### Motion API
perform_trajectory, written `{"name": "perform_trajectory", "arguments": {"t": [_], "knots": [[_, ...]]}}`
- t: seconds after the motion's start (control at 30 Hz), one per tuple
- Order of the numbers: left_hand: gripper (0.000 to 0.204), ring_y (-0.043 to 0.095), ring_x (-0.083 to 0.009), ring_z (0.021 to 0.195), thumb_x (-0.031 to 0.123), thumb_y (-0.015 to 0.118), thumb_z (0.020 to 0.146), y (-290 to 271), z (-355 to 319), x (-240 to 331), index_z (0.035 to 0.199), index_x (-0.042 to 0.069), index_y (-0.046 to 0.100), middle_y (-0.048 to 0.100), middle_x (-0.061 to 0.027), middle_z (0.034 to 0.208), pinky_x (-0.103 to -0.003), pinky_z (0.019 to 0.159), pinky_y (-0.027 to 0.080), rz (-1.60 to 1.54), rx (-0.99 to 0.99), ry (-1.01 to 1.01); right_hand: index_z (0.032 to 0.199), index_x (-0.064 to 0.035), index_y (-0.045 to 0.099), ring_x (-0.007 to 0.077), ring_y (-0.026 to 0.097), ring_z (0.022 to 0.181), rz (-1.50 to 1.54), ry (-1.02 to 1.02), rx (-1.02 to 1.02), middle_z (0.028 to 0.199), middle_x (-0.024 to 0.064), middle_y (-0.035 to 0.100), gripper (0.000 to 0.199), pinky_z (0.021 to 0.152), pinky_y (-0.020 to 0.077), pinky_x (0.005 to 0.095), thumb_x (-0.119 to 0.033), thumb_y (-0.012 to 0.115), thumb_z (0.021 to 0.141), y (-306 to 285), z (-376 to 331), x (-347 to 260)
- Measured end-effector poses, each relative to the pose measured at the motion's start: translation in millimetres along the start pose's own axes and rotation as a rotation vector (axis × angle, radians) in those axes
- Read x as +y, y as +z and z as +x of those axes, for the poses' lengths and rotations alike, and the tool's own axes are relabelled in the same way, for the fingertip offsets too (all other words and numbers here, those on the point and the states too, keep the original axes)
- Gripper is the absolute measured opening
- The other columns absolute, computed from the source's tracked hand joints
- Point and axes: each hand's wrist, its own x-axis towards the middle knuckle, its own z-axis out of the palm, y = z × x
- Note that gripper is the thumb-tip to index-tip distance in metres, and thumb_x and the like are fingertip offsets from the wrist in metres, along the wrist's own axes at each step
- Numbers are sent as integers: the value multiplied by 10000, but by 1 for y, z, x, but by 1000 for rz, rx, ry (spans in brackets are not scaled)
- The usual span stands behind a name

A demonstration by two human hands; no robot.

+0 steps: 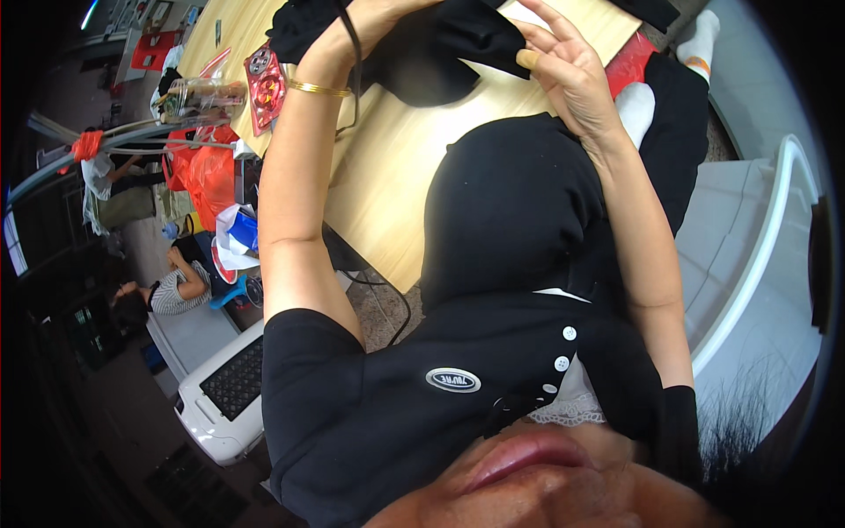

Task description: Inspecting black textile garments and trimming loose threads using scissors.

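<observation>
The right hand (572,66) is half open, fingers spread, thumb and forefinger pinching the edge of the black garment (440,48). The cloth stretches away from it leftward to the left hand (361,26), which is closed on the other end, mostly hidden by fabric. Both hold it equally close, bunched above the wooden table (414,167) beyond them.

A black cloth (431,48) is soft and all bunched up. It is held up just above a light wooden table (396,167), near the far end. Its folds hang down loose, and one corner sticks out to the right.
</observation>
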Motion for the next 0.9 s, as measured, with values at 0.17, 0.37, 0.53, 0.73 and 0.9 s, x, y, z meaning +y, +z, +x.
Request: {"name": "perform_trajectory", "arguments": {"t": [0.17, 0.37, 0.53, 0.73, 0.9], "knots": [[110, 560, -62, 827, 148, 597, 922, -15, 3, -15, 953, 60, 656, 628, 33, 894, -198, 759, 430, -106, -52, -12, 1431, -9, 300, 113, 587, 898, 49, -162, -286, 1106, 90, 618, 659, 804, 464, 228, 54, 570, 833, -23, 20, 26], [106, 570, -66, 837, 134, 601, 916, -18, -2, -20, 958, 54, 655, 634, 26, 903, -202, 763, 435, -244, -27, -22, 1391, -34, 399, 142, 563, 1071, -219, -39, 6, 1208, 138, 576, 565, 959, 422, 261, -20, 580, 856, -24, 2, 28], [98, 570, -67, 833, 123, 613, 902, 1, -1, -5, 954, 50, 653, 636, 25, 898, -198, 760, 435, 54, 280, -264, 1407, -39, 379, 141, 572, 1052, -223, -40, 28, 1181, 132, 587, 589, 944, 435, 259, -5, 585, 857, -21, 0, 17], [99, 563, -64, 839, 133, 612, 902, -12, -6, -2, 943, 50, 650, 632, 21, 892, -197, 771, 435, 124, 144, -359, 1413, -15, 332, 108, 579, 865, -163, 66, 46, 1048, 64, 617, 642, 806, 461, 220, 27, 601, 832, 7, 2, 3], [140, 562, -66, 855, 167, 628, 902, -7, -9, 8, 954, 38, 646, 634, 9, 907, -205, 783, 442, 172, 145, -158, 1460, -12, 256, 134, 571, 1032, -110, -2, -74, 1231, 133, 539, 665, 906, 429, 208, 79, 496, 847, -17, -3, 10]]}}
